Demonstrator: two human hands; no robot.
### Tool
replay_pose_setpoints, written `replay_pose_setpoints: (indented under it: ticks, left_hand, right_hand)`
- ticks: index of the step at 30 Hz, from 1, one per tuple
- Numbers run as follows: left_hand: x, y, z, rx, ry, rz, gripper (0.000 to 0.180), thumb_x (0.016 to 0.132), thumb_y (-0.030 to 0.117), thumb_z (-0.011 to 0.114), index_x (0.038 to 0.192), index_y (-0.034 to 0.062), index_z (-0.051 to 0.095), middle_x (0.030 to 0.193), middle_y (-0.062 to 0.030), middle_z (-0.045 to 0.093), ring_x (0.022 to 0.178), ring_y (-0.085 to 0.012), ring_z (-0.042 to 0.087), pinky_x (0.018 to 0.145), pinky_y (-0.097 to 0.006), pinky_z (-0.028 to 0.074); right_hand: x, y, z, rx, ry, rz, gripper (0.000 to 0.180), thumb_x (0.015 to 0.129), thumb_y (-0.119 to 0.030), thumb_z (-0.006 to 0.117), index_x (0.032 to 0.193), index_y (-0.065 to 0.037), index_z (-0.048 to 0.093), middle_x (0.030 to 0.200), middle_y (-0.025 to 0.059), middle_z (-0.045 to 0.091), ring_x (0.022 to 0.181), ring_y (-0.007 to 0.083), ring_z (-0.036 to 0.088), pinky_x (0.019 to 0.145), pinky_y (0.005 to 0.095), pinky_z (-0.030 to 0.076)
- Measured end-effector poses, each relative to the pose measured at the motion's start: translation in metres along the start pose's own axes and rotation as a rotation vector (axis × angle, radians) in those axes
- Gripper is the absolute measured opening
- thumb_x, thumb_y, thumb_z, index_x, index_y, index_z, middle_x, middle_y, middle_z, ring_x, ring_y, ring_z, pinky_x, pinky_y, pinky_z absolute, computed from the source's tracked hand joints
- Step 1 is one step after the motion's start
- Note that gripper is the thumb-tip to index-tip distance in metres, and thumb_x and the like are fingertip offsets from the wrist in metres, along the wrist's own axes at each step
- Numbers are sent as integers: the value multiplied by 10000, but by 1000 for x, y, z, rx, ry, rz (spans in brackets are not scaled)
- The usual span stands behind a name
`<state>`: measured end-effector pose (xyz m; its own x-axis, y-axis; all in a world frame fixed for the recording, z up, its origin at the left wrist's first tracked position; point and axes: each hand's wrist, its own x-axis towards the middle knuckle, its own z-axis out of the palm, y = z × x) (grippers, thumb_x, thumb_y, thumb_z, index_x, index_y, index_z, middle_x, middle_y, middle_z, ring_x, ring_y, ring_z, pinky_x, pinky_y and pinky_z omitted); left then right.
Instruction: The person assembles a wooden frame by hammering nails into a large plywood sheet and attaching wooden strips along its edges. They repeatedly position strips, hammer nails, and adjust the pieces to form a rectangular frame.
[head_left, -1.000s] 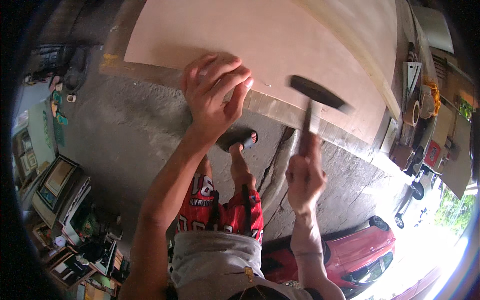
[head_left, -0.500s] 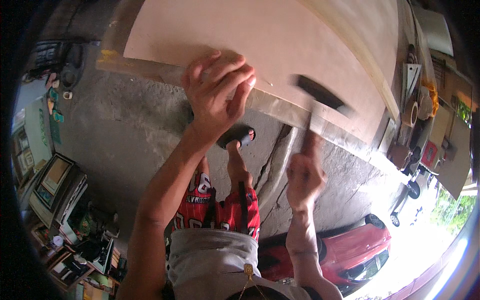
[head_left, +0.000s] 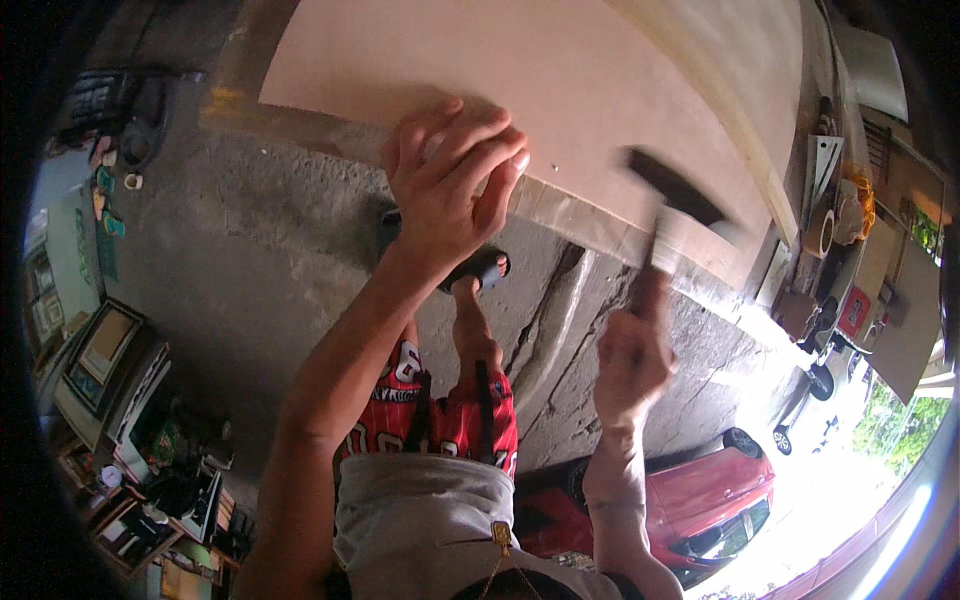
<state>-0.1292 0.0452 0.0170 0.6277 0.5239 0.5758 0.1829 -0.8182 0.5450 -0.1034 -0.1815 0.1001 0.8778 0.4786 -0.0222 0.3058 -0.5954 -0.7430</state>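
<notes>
My right hand (head_left: 636, 365) is wrapped round the handle of a hammer (head_left: 672, 187), whose dark head is blurred and raised over the board's near edge. Curled together, the fingers of my left hand (head_left: 455, 185) rest by that edge, left of the hammer; a pale bit shows between them, too hidden to name. A large pinkish-brown board (head_left: 480, 65) lies across a wooden table. Between my hands, a tiny shiny nail (head_left: 556, 168) sits at the board's near edge, apart from the hammer.
A long pale wood strip (head_left: 735, 125) lies on the board's right side. Rolls of tape (head_left: 822, 232) and tools crowd the far right. Below are cracked concrete and a red car (head_left: 700, 500). Picture frames (head_left: 105, 345) and clutter stand at left.
The hammer and my right hand have moved right and slightly down in the picture. My left hand appears slightly further right, still curled. The nail shows as a smaller spot than before.
</notes>
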Motion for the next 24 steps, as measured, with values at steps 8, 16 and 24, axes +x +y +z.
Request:
replay_pose_setpoints:
  ticks: [8,16,24]
  left_hand:
    - [1,-1,0,4,-8,2,91,817,230,689,885,172,707,1016,53,665,1068,-213,532,953,-382,356]
    - [2,-20,3,-50,-41,127,136,859,262,665,934,155,702,1052,2,657,1069,-204,559,952,-417,386]
    - [49,95,12,-105,-247,227,152,818,167,721,939,84,685,952,-44,659,913,-232,585,832,-387,417]
  right_hand:
    - [15,-31,-8,-30,-121,-58,533,894,-2,548,1400,-128,434,962,236,655,800,232,676,635,317,518]
    - [7,-17,-13,44,-241,-70,660,837,-18,601,1435,-142,352,838,172,630,747,337,664,610,429,544]
    - [-121,69,-22,354,-9,442,318,884,-173,651,1139,-27,530,643,167,573,568,211,622,523,342,475]
